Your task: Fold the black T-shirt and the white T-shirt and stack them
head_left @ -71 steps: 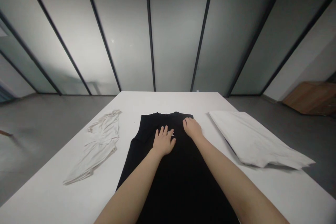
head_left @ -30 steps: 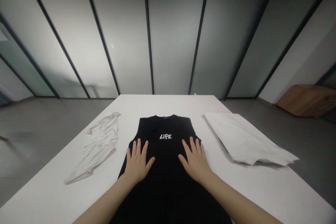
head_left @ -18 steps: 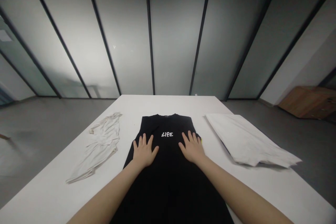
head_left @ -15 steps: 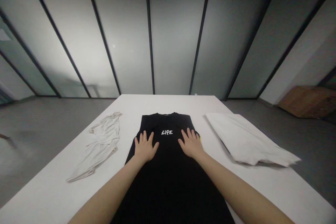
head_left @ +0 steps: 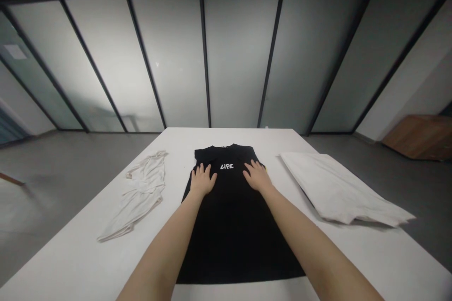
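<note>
A black sleeveless shirt lies flat and spread out on the white table, its collar pointing away from me. Its white "LIFE" print sits on the chest. My left hand rests palm down on the shirt's chest, just below and left of the print, fingers apart. My right hand lies the same way to the right of the print, near the armhole. Neither hand grips the cloth. The shirt's lower hem shows near the bottom of the view.
A crumpled white garment lies on the table to the left of the shirt. A flat white cloth pile lies to the right, overhanging the table edge. A wooden cabinet stands on the grey floor beyond, before frosted glass panels.
Both hands have slid forward up the shirt and closer together, towards the print. The view has shifted, and the shirt's lower hem has come into sight.
</note>
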`<state>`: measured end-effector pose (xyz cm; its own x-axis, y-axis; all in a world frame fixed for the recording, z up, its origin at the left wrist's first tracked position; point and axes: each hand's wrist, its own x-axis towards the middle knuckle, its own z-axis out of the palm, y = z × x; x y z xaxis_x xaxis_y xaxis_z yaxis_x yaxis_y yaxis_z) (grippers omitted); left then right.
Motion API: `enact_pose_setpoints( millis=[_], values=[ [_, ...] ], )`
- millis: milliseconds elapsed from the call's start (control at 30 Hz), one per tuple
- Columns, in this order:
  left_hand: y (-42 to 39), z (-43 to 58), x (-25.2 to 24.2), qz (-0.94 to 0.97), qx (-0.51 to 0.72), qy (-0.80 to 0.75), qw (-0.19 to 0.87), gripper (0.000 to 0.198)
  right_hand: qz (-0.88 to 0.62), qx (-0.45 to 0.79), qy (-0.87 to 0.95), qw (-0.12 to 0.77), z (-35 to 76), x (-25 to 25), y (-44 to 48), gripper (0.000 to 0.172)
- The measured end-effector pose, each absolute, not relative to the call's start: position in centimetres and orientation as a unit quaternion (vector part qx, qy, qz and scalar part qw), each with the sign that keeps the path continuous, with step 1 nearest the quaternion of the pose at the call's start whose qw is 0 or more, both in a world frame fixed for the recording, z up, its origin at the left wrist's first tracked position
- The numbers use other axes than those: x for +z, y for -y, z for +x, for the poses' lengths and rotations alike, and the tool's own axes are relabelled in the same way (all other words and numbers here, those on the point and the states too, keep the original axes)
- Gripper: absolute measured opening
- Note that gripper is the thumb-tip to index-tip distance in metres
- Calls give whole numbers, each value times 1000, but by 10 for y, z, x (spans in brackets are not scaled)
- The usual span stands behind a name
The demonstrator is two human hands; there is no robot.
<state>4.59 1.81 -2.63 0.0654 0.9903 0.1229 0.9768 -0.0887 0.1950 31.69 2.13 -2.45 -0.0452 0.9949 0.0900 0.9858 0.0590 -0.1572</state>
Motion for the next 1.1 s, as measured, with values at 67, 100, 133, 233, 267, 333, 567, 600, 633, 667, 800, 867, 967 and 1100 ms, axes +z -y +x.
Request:
enact_pose_setpoints(
  millis=[67,100,133,233,267,333,567,600,633,667,800,867,967,1100],
  values=[
    [-9,37,-27,728,196,-657,17,61,-684,9,720,118,321,-27,-10,59],
    [-2,30,-28,731,240,-638,14,57,-680,4,722,132,324,-29,-2,58],
    [6,22,-29,737,280,-614,17,53,-673,4,725,142,328,-32,8,57],
    [38,0,-31,761,319,-563,53,48,-661,19,738,131,338,-38,45,56],
    [50,-4,-31,772,312,-551,59,47,-665,19,737,122,339,-39,58,56],
    [75,-6,-31,800,269,-533,60,44,-675,12,730,107,335,-38,85,56],
    [129,32,-35,795,79,-601,26,65,-685,75,723,49,290,-30,146,73],
    [129,36,-36,787,64,-613,22,68,-693,86,715,37,287,-31,148,74],
    [128,39,-35,781,52,-622,20,69,-696,93,711,27,285,-32,148,75],
    [125,41,-35,777,42,-627,19,70,-698,96,709,20,285,-33,147,76],
    [104,43,-32,772,25,-635,21,72,-703,94,705,14,289,-34,131,77],
    [90,45,-31,771,23,-636,21,73,-705,93,703,12,291,-34,120,77],
    [66,48,-31,765,25,-643,26,75,-709,94,699,14,292,-34,98,76],
    [25,52,-29,763,43,-644,34,77,-701,92,707,25,298,-31,59,76]
  ],
)
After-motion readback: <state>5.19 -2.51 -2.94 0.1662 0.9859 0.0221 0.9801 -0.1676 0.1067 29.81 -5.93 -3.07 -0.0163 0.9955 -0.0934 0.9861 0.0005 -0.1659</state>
